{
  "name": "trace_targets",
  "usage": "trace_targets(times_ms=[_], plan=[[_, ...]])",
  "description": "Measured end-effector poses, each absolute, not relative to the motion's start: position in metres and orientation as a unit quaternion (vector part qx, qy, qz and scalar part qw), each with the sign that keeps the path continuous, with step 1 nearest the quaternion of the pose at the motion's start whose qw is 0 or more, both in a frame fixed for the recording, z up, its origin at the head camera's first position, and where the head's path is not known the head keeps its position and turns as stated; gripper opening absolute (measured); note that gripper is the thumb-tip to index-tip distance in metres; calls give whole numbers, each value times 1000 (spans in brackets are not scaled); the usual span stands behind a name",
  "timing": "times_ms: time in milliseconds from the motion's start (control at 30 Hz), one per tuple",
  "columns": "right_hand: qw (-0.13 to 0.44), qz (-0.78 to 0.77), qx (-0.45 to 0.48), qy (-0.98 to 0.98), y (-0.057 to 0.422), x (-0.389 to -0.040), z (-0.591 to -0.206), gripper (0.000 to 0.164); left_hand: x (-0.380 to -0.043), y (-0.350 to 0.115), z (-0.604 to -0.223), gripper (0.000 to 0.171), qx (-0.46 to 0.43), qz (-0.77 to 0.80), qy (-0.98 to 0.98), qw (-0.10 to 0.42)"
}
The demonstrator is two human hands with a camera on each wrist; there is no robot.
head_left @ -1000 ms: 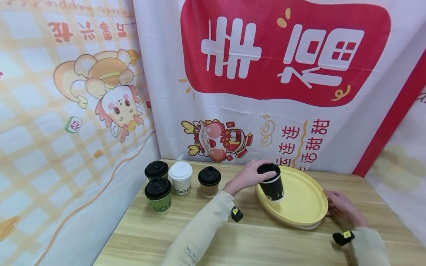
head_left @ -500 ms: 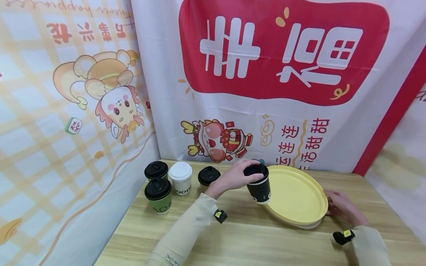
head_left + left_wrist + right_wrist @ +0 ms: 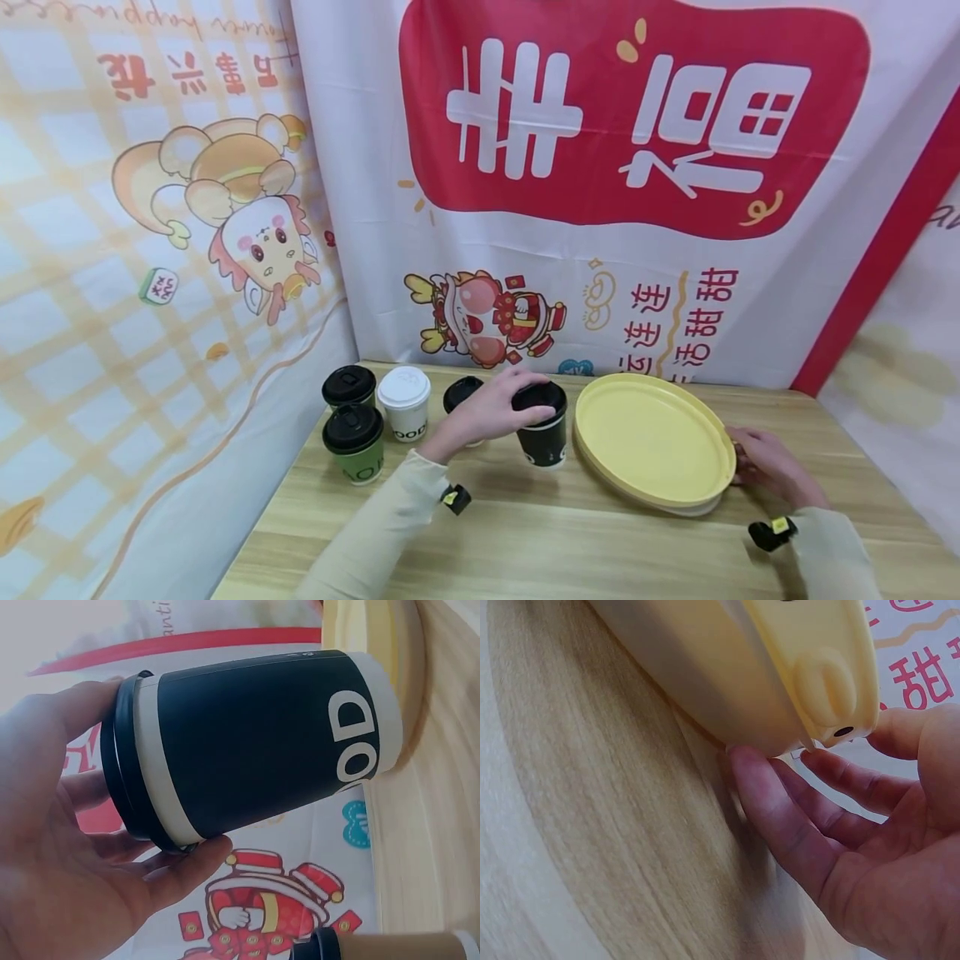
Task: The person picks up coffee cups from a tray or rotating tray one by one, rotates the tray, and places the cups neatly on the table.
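Note:
My left hand [image 3: 487,411] grips a black paper coffee cup [image 3: 543,443] from above, fingers and thumb around its black lid [image 3: 127,765]. The cup is roughly upright, just left of a round yellow tray [image 3: 652,437]. White letters show near the cup's base in the left wrist view. At the tray's right edge, my right hand [image 3: 772,467] holds the rim; in the right wrist view its fingers [image 3: 769,802] meet the tray's wall close above the table, beside a raised snout-like bump. A paler base shows under the yellow top.
Left on the wooden table [image 3: 480,542] stand a green cup [image 3: 362,463], a black-lidded cup [image 3: 348,385] behind it and a white cup [image 3: 405,404]. A brown cup [image 3: 405,946] with a black lid is partly hidden behind my left hand. Printed cloths [image 3: 480,250] hang behind.
My left hand has carried the black coffee cup leftward, from over the tray to the table area left of it. My right hand and the tray have stayed in place.

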State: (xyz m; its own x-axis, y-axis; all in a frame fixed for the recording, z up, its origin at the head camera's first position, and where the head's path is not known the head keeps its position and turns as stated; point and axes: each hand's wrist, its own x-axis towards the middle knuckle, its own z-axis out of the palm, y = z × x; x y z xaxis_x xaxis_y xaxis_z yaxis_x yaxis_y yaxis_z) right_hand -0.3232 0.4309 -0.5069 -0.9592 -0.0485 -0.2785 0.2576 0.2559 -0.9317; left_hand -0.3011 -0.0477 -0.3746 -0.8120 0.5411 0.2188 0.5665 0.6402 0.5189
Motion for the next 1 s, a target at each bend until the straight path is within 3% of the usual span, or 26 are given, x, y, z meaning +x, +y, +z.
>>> trace_targets(times_ms=[367,700,1000], plan=[[133,-603,53,785,434,-325,-508,63,-295,-83,-384,57,-312,-266,-911,43],[133,-611,50,779,432,-325,-507,55,-288,-130,-406,59,-269,-274,-923,20],[140,-620,47,771,436,-325,-507,49,-282,-162,-415,57,-219,-250,-943,35]])
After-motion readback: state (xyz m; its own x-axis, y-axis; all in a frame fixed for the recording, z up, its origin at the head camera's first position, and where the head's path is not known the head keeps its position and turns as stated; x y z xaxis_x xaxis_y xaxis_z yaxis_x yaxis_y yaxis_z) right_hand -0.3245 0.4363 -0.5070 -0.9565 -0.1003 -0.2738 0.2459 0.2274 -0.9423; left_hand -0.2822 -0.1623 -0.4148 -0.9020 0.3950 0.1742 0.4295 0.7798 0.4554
